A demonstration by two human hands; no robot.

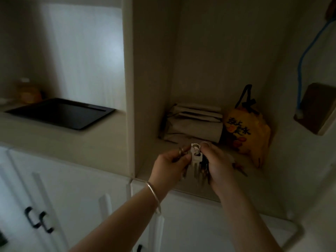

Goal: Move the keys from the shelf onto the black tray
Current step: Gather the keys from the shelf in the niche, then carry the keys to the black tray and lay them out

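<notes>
A bunch of keys (197,166) with a white tag hangs between both hands, just above the front of the right shelf (241,180). My left hand (169,168), with a silver bangle on the wrist, pinches the ring and the tag from the left. My right hand (220,166) grips the bunch from the right. The black tray (61,112) lies flat in the left niche, well to the left of the hands, with nothing on it. A white upright panel (130,88) separates the two niches.
At the back of the right shelf lie a folded beige cloth bag (194,124) and a yellow printed bag (247,131). A small reddish item (240,167) lies behind my right hand. A jar (28,91) stands behind the tray. White cupboard doors (54,206) sit below.
</notes>
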